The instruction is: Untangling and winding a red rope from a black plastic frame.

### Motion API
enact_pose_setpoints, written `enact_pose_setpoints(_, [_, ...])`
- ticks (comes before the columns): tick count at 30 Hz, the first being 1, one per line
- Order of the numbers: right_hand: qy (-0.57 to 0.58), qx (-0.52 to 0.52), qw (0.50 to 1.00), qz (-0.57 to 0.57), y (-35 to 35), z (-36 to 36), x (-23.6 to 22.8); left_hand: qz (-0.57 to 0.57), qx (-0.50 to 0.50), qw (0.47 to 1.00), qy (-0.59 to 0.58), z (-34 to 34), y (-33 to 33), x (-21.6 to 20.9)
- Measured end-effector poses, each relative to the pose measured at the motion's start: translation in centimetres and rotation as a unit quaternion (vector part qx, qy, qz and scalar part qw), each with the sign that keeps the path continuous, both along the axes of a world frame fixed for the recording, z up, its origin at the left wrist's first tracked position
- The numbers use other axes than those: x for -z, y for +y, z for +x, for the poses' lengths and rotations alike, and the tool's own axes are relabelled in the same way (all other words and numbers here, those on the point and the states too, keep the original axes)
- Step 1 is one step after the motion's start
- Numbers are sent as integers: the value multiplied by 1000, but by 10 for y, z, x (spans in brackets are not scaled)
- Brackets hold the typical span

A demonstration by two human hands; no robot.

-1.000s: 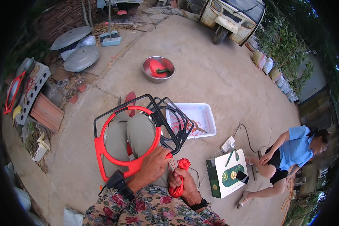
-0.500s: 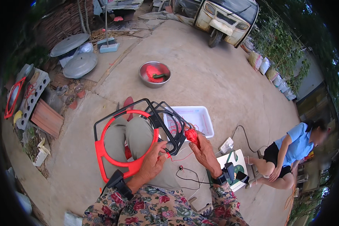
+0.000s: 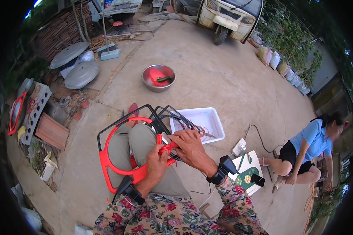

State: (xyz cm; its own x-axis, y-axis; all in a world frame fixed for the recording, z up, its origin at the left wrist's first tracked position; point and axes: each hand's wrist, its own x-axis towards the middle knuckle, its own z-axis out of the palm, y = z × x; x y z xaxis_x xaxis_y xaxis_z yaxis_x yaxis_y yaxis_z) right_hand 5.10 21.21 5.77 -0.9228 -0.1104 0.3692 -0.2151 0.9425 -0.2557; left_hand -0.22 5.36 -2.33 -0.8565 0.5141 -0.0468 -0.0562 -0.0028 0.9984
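Observation:
A frame wrapped partly in red cord, with bare black bars elsewhere, rests across my lap. More black frames lean behind its right side. My left hand is closed at the frame's lower right, gripping the red cord beside the bar. Just above it, my right hand bends over a bundle of red cord and holds it against the frame. Its fingertips are partly hidden. Beyond the black frames, a white tray holds loose red cord and scissors.
A metal bowl with red material and a green item stands ahead. At the right, a person in a blue shirt sits beside a power strip and a flat green-and-white bag. A three-wheeled vehicle is parked farther off.
My right hand has moved left with the cord bundle and now meets my left hand at the frame. The scissors in the tray have come into sight. The seated person's arm has reached outward.

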Motion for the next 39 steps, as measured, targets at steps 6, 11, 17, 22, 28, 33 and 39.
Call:
enact_pose_setpoints(6, [-8,225,867,-446,-6,51,69,-63,-56,994,77,0,7,4])
enact_pose_setpoints(11, [1,147,642,-752,-23,54,101,-167,31,981,99,0,14,-5])
enact_pose_setpoints(17, [-18,70,546,-834,-53,32,152,-117,106,986,55,-18,-5,-9])
enact_pose_setpoints(22, [84,17,708,-701,-55,43,160,-127,189,973,-25,-26,-8,-10])
enact_pose_setpoints(28, [137,85,847,-507,-62,56,143,-154,216,951,157,-50,-18,47])
enact_pose_setpoints(33, [183,89,951,-231,-45,51,142,-221,214,951,-28,-28,-14,-25])
enact_pose_setpoints(39, [223,59,956,-183,-35,50,132,-122,238,961,-71,-10,-19,-53])
